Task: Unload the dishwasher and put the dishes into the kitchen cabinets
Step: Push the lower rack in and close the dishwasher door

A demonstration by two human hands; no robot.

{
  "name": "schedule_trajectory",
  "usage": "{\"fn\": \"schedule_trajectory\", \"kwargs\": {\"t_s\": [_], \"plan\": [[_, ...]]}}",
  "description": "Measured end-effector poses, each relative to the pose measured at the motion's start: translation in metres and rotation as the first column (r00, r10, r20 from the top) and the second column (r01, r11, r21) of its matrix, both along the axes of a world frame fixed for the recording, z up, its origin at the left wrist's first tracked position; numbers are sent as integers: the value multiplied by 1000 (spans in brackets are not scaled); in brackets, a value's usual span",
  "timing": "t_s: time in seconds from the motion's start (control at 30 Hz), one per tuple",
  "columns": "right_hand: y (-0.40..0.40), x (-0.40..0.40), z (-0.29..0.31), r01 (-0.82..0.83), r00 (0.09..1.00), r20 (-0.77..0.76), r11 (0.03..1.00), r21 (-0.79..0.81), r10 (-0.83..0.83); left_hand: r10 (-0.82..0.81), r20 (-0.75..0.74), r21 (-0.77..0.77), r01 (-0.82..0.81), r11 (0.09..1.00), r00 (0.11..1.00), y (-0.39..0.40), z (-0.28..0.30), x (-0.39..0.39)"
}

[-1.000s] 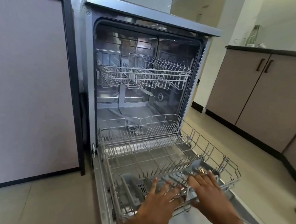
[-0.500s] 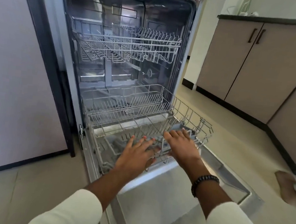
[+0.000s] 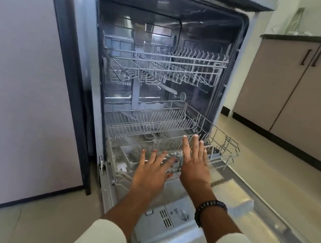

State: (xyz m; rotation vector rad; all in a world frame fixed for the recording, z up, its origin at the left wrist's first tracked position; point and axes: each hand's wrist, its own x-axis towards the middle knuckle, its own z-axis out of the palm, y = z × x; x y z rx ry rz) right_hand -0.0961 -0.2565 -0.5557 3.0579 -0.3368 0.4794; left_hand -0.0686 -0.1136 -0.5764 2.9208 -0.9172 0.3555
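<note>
Nearest are 2 white sleeves [image 3: 103, 237], with a dark beaded bracelet [image 3: 209, 209] on the right wrist. Under the forearms lies the dishwasher's lowered stainless-steel door [image 3: 231, 210], smooth and shiny, with a grey plastic detergent compartment [image 3: 168, 214] set into it.

Beyond that, both hands reach forward, palms down, fingers straight and spread, grasping nothing. The left hand [image 3: 151, 172] rests its fingertips on the near rim of the grey wire lower rack [image 3: 147, 128]; the right hand [image 3: 194, 163], just right of it, lies flat over the same rim. Whether the right palm truly presses the wire cannot be told. The rack sits partly pulled out over the door, a lattice of thin coated tines holding no dishes that show, with a grey plastic cutlery basket [image 3: 126, 157] at its near left.

Farther and higher, the grey wire upper rack [image 3: 167, 67] stays inside the steel tub. Far right stand beige flat-fronted cabinets [image 3: 288, 90] with dark handles.
</note>
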Motion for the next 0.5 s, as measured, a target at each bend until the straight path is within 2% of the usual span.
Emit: {"fn": "schedule_trajectory", "kwargs": {"t_s": [0.13, 0.27, 0.33, 0.5], "plan": [[16, 37, -5, 39, 999, 36, 997, 62, -41, 47, 90, -61, -42, 997, 995, 5, -3, 31], [22, 81, -14, 44, 992, 113, 997, 64, -51, -47, 252, -200, 100, 975, 967, 25, -17, 59], [26, 104, -14, 59, 993, 97, 996, 62, -65, -25, 245, -262, 91, 961, 969, 47, -27, 72], [46, 161, -6, 105, 993, 41, 992, 69, -108, 97, 178, -239, -52, 970, 979, 79, -35, 112]]}}
